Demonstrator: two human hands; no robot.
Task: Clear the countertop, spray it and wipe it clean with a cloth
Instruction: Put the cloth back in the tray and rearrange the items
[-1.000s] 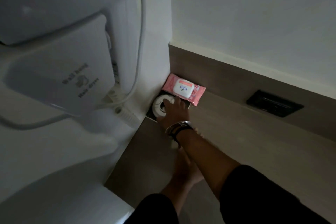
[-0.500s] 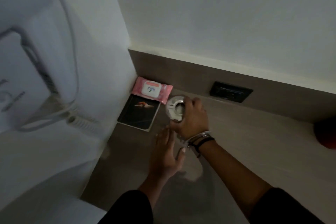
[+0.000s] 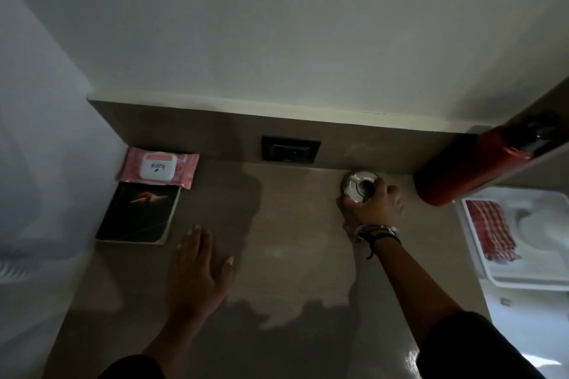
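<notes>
Clearing underway: right hand (image 3: 374,204) is gripping round metal ashtray (image 3: 359,183) at 1 o'clock on countertop (image 3: 286,243); left hand (image 3: 197,271) lying flat, empty. Wipes pack (image 3: 157,167), book (image 3: 138,212) at 10 o'clock remaining; spraying, wiping pending.

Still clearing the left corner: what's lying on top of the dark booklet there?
The pink wipes pack overlaps the dark booklet at its far edge, by the backsplash. The rest of the cover shows bare. What the pack covers of the booklet cannot be seen.
</notes>
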